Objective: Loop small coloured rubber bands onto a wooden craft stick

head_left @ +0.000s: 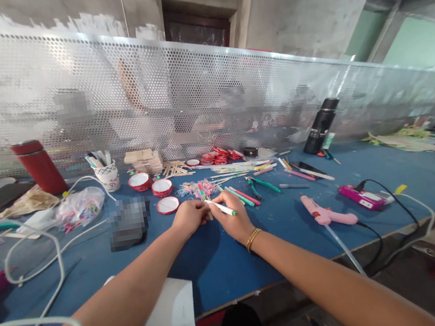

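Over the blue table, my left hand (pixel 190 217) and my right hand (pixel 232 218) meet close together. In the right one is a white marker (pixel 222 207) with a green end, its other end pointing at the left fingers. My left fingers are pinched around a thin wooden stick (pixel 210 215), mostly hidden by the hands; coloured bits show just above it. Just beyond the hands lies a heap of small coloured rubber bands (pixel 193 190). Red-rimmed round tins (pixel 167 205) stand left of the heap, and several coloured markers (pixel 244 196) lie to the right.
Green-handled pliers (pixel 264 184), a pink glue gun (pixel 324 213) and a purple device (pixel 361 197) with cables lie right. At left are a phone (pixel 130 223), a paper cup of pens (pixel 107 176), a red flask (pixel 39 166) and white cable loops. A perforated metal screen (pixel 190 95) runs behind.
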Demonstrator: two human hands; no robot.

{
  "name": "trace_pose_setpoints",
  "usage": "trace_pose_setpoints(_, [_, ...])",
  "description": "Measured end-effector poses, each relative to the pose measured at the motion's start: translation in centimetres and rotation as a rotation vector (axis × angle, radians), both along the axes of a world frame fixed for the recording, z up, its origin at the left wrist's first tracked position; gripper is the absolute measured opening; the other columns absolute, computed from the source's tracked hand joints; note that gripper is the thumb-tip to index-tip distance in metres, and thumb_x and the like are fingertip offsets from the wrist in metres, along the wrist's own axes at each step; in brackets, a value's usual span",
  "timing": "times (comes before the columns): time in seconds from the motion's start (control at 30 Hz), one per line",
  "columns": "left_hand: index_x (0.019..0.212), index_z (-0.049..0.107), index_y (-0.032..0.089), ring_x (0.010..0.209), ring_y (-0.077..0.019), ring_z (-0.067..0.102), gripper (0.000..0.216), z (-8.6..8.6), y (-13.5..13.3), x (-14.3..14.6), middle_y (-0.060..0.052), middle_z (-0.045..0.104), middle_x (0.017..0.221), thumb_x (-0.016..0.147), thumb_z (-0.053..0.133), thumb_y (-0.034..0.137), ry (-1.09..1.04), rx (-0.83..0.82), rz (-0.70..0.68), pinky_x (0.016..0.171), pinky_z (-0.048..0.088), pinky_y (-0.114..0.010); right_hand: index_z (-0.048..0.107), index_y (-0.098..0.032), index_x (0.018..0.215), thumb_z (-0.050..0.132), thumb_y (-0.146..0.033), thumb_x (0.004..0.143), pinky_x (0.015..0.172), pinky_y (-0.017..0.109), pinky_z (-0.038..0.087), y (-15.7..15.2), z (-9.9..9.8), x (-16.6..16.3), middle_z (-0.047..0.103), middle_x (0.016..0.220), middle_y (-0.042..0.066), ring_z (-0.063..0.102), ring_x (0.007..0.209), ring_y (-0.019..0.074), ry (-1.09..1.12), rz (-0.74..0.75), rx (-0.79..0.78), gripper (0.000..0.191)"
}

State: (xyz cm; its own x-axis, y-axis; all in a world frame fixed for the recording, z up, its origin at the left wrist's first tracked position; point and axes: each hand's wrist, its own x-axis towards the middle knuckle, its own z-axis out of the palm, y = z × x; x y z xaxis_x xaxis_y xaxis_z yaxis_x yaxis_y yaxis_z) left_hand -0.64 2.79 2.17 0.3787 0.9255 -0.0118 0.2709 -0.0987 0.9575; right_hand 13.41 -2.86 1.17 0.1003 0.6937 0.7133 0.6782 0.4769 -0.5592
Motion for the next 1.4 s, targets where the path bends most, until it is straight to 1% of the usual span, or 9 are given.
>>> trace_pose_setpoints(0.1, [0.063, 0.065, 0.014, 0.05, -0.0085, 0.055, 0.02, -0.08, 0.05, -0.02, -0.002, 0.064, 0.058, 0.074, 0.064, 0.03, -0.01, 0.005, -0.011, 0.05, 0.043, -0.018, 0.059, -0.021, 0.078, 0.059, -0.029, 0.086, 0.069, 0.03, 0.043, 0.02, -0.01, 0.01, 0.064, 0.075, 0.002, 0.057, 0.074, 0.0183, -0.004, -0.009, -0.002, 0.011])
trace_pose_setpoints(0.27, [0.061, 0.063, 0.014, 0.05, -0.0083, 0.055, 0.03, -0.17, 0.13, -0.04, -0.002, 0.064, 0.059, 0.071, 0.069, 0.042, -0.028, -0.004, -0.012, 0.05, 0.043, -0.018, 0.059, -0.021, 0.078, 0.059, -0.03, 0.086, 0.069, 0.03, 0.043, 0.1, -0.02, 0.15, 0.063, 0.075, 0.002, 0.058, 0.074, 0.0181, 0.025, -0.051, -0.015, 0.012])
trace_pose_setpoints(0.33, [0.061, 0.063, 0.014, 0.05, -0.0083, 0.054, 0.032, -0.13, 0.12, -0.04, -0.002, 0.064, 0.058, 0.069, 0.071, 0.044, -0.026, -0.008, -0.009, 0.051, 0.044, -0.019, 0.059, -0.021, 0.078, 0.058, -0.031, 0.086, 0.069, 0.03, 0.043, 0.13, -0.04, 0.19, 0.064, 0.076, 0.002, 0.058, 0.074, 0.018, 0.037, -0.055, -0.015, 0.013])
trace_pose_setpoints(0.53, [0.062, 0.064, 0.014, 0.052, -0.0087, 0.056, 0.023, 0.17, -0.08, 0.04, -0.002, 0.064, 0.058, 0.072, 0.068, 0.035, -0.048, -0.037, -0.006, 0.051, 0.043, -0.018, 0.058, -0.021, 0.078, 0.058, -0.03, 0.086, 0.069, 0.03, 0.043, 0.12, -0.13, 0.1, 0.064, 0.075, 0.002, 0.058, 0.074, 0.0182, 0.007, -0.029, -0.004, 0.013])
trace_pose_setpoints(0.87, [0.064, 0.065, 0.014, 0.051, -0.0084, 0.055, 0.017, 0.25, -0.2, 0.0, -0.002, 0.063, 0.058, 0.074, 0.063, 0.026, -0.006, -0.02, 0.008, 0.05, 0.043, -0.018, 0.059, -0.021, 0.079, 0.057, -0.03, 0.087, 0.07, 0.03, 0.043, -0.04, 0.08, -0.02, 0.064, 0.076, 0.002, 0.058, 0.075, 0.0182, -0.007, 0.004, -0.015, 0.012])
trace_pose_setpoints(1.0, [0.063, 0.065, 0.013, 0.051, -0.0083, 0.055, 0.019, 0.33, -0.23, -0.01, -0.001, 0.063, 0.057, 0.074, 0.064, 0.028, -0.019, -0.016, 0.005, 0.05, 0.043, -0.018, 0.059, -0.021, 0.079, 0.058, -0.03, 0.087, 0.07, 0.03, 0.043, 0.06, 0.06, -0.01, 0.064, 0.075, 0.002, 0.058, 0.074, 0.0182, -0.001, -0.005, -0.021, 0.012])
trace_pose_setpoints(1.23, [0.06, 0.063, 0.014, 0.05, -0.0079, 0.054, 0.031, 0.17, -0.11, -0.04, -0.002, 0.064, 0.058, 0.07, 0.071, 0.042, -0.04, -0.022, -0.007, 0.05, 0.043, -0.018, 0.059, -0.021, 0.079, 0.058, -0.031, 0.087, 0.069, 0.03, 0.044, 0.2, -0.19, 0.2, 0.063, 0.076, 0.002, 0.058, 0.074, 0.018, 0.039, -0.053, -0.013, 0.013])
trace_pose_setpoints(1.4, [0.061, 0.063, 0.014, 0.05, -0.0084, 0.055, 0.028, 0.2, -0.12, 0.03, -0.002, 0.064, 0.058, 0.071, 0.071, 0.038, -0.05, -0.039, 0.002, 0.05, 0.043, -0.019, 0.059, -0.021, 0.079, 0.058, -0.031, 0.087, 0.07, 0.03, 0.044, 0.13, -0.2, 0.11, 0.064, 0.076, 0.003, 0.058, 0.074, 0.0184, 0.026, -0.039, -0.003, 0.013])
